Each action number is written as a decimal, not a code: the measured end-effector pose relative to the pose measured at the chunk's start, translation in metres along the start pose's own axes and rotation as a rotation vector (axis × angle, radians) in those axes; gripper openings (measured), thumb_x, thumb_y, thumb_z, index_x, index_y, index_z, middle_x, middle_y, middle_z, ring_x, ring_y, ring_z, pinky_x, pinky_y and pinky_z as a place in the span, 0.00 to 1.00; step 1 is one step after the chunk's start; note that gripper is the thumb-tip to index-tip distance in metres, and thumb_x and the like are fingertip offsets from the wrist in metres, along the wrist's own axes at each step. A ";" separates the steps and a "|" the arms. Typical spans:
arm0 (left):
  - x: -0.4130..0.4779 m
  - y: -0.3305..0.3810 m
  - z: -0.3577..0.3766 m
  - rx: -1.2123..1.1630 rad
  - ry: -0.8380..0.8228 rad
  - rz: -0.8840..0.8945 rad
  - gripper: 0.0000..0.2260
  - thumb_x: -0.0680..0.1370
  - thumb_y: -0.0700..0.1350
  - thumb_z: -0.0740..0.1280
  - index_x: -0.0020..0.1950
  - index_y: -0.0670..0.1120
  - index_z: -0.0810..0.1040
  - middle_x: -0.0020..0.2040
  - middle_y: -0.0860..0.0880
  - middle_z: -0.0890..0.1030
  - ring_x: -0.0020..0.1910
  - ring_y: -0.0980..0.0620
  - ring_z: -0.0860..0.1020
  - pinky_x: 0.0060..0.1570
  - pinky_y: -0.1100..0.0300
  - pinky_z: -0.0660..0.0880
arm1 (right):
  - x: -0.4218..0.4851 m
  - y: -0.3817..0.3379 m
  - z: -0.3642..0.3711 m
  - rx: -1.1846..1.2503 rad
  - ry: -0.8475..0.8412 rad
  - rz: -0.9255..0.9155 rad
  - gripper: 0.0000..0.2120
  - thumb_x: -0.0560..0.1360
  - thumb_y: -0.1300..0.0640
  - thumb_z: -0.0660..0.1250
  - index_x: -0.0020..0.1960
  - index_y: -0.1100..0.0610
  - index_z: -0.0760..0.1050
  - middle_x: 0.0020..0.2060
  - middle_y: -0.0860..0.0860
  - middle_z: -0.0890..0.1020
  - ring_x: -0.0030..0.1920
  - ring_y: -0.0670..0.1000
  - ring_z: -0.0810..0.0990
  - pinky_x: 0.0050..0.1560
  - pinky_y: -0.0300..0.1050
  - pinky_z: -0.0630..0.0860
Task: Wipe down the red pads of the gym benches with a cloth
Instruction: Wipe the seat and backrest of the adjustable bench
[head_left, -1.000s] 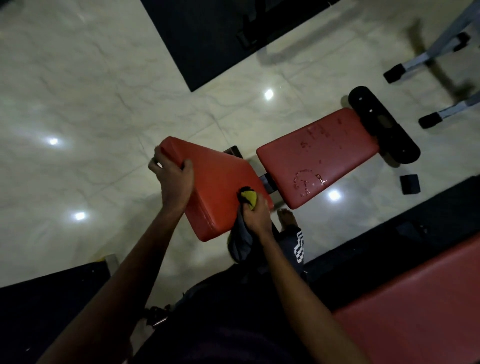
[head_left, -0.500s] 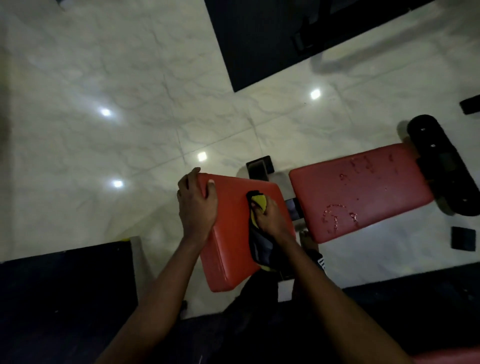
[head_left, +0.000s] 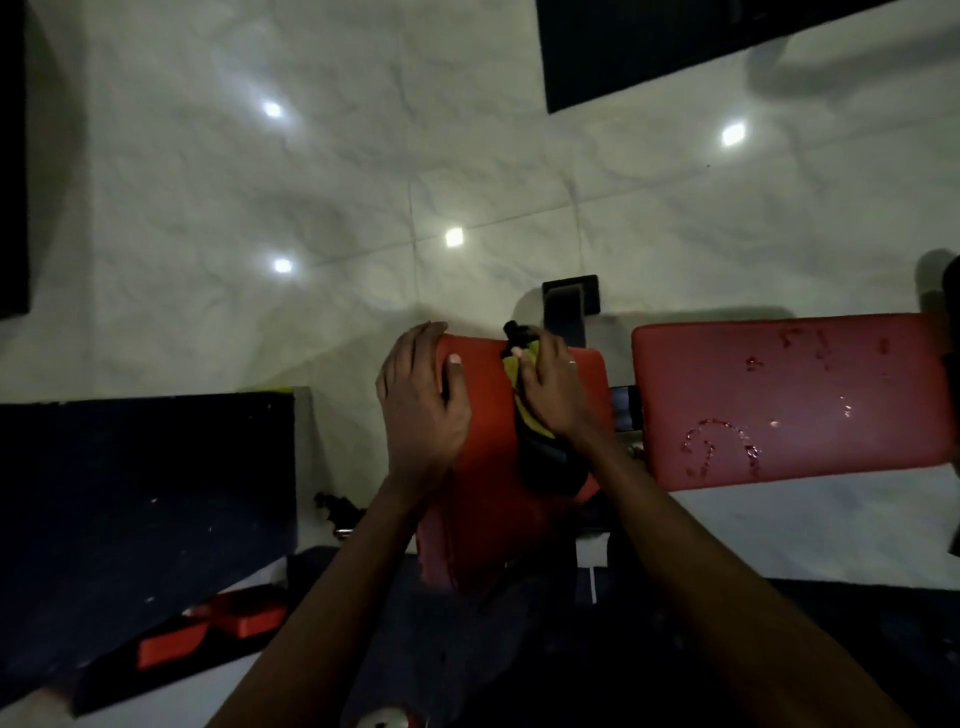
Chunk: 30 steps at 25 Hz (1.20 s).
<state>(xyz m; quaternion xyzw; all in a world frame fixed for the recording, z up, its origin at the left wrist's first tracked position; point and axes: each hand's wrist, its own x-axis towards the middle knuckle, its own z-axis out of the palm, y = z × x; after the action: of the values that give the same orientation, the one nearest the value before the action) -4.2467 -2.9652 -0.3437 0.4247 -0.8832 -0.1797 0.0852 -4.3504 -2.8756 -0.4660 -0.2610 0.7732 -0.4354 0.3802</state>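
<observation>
A red bench pad (head_left: 488, 395) stands raised just below me. My left hand (head_left: 423, 410) grips its upper left edge, thumb on the face and fingers over the top. My right hand (head_left: 553, 392) holds a yellow and black cloth (head_left: 535, 441) bunched against the pad's face near its top; the cloth's dark end hangs down under my wrist. To the right lies the second red pad (head_left: 779, 400), flat, with wet drops and a curved streak on it.
Glossy pale tiled floor (head_left: 363, 182) lies beyond the bench. Dark rubber mats sit at the left (head_left: 140, 483) and top right (head_left: 675, 47). Small red blocks (head_left: 208, 631) lie at the lower left. A black bench bracket (head_left: 569, 306) shows behind the pad.
My right hand with the cloth has moved up the raised pad's face from its lower edge to near the top. My view has shifted left and down; the left hand keeps its grip.
</observation>
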 end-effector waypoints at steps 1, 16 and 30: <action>0.001 0.001 0.001 0.015 -0.005 -0.001 0.17 0.81 0.46 0.60 0.69 0.47 0.74 0.67 0.48 0.75 0.70 0.49 0.70 0.69 0.49 0.65 | 0.014 0.003 -0.002 -0.014 -0.014 0.053 0.19 0.84 0.49 0.56 0.68 0.60 0.70 0.62 0.62 0.75 0.61 0.63 0.75 0.57 0.53 0.70; 0.002 0.003 0.000 0.052 -0.053 -0.060 0.18 0.81 0.50 0.60 0.71 0.48 0.71 0.68 0.50 0.72 0.70 0.51 0.67 0.70 0.47 0.65 | 0.101 0.039 -0.012 -0.152 -0.273 0.095 0.19 0.79 0.37 0.58 0.50 0.53 0.75 0.47 0.56 0.80 0.50 0.60 0.80 0.46 0.49 0.72; 0.002 0.001 0.000 0.015 0.011 -0.027 0.18 0.78 0.49 0.64 0.68 0.48 0.74 0.65 0.49 0.75 0.67 0.49 0.71 0.65 0.51 0.70 | -0.067 0.055 0.012 0.269 0.063 0.559 0.36 0.74 0.41 0.69 0.75 0.55 0.63 0.66 0.57 0.76 0.65 0.60 0.76 0.65 0.53 0.74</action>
<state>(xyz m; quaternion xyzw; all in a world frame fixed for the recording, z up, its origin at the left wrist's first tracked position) -4.2482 -2.9661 -0.3431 0.4384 -0.8781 -0.1719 0.0844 -4.3064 -2.8055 -0.4935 0.0279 0.7619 -0.4201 0.4922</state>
